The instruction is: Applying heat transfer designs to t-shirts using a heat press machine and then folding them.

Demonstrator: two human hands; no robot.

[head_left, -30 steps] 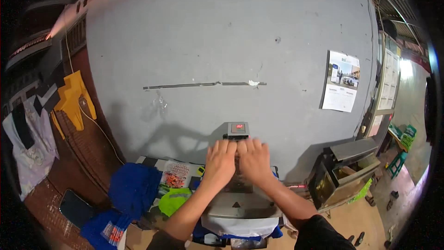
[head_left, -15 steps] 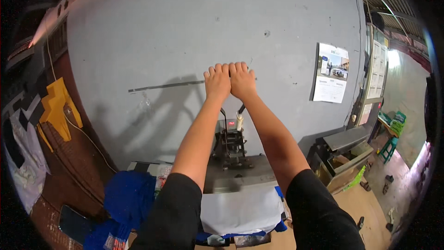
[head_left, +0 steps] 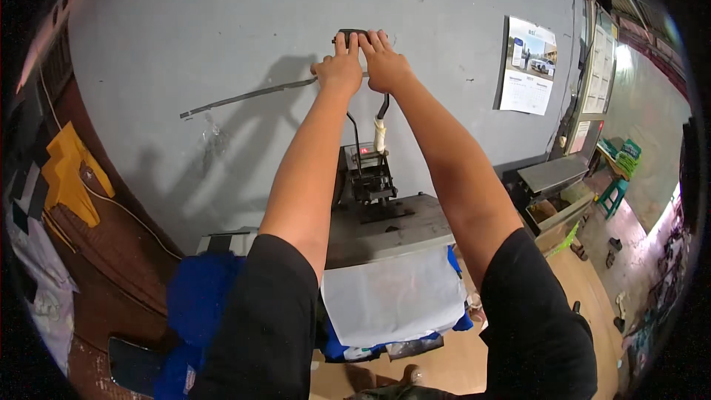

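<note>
The grey wall (head_left: 222, 22) fills the top of the view, with a calendar (head_left: 527, 67) at its right. Below it stands the heat press (head_left: 370, 200), its upper plate (head_left: 385, 226) now lifted and tilted, where a second ago it lay shut under the hands. White paper (head_left: 392, 296) lies on the lower bed, over blue cloth (head_left: 200, 296) that spills to the left. The handle (head_left: 352, 33) is raised high before the wall, higher than half a second ago. The left hand (head_left: 339, 70) and right hand (head_left: 385, 63) sit side by side on it, palms pressed to the bar, fingers stretched up and over it rather than clenched; both arms are now almost straight.
</note>
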